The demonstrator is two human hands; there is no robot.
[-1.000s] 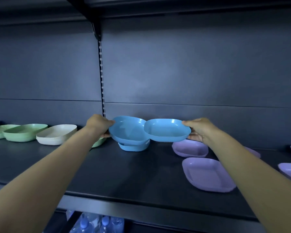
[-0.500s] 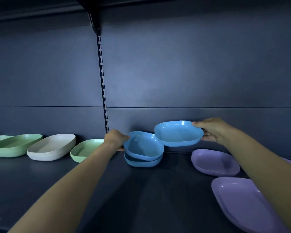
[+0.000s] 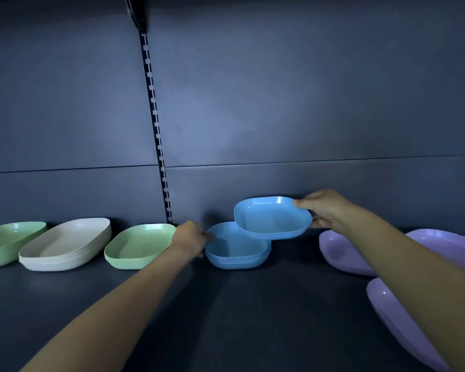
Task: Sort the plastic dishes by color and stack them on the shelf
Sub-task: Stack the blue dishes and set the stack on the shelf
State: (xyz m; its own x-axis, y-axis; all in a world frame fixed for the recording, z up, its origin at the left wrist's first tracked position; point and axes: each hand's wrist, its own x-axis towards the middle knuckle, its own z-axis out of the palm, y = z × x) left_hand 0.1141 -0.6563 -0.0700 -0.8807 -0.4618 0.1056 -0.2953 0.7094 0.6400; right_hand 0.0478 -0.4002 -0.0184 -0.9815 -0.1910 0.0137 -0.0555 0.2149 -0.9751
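I have the right hand (image 3: 324,210) clamped on the right rim of a shallow blue rounded-square plastic dish (image 3: 273,218), thumb on top and fingers curled beneath. It hangs in the air over the rear right part of the stack of matching blue plastic dishes (image 3: 236,251), which sits on the dark metal shelf (image 3: 226,318) near the back panel. The left hand (image 3: 189,237) pinches the left rim of that stack, as far as I can tell from behind. The two hands are well apart. The held dish is open side up and tipped slightly toward me. It is nearly square, so its long axis is weak, but it appears to run along the shelf, much like the stack below. I judge the dish light, stiff and smooth enough to slip. A rim pinch suits it, and it should nest easily if squared up first. A pale green oval plastic dish (image 3: 140,247) lies just left of the left hand, and lilac plastic dishes (image 3: 344,253) lie to the right.
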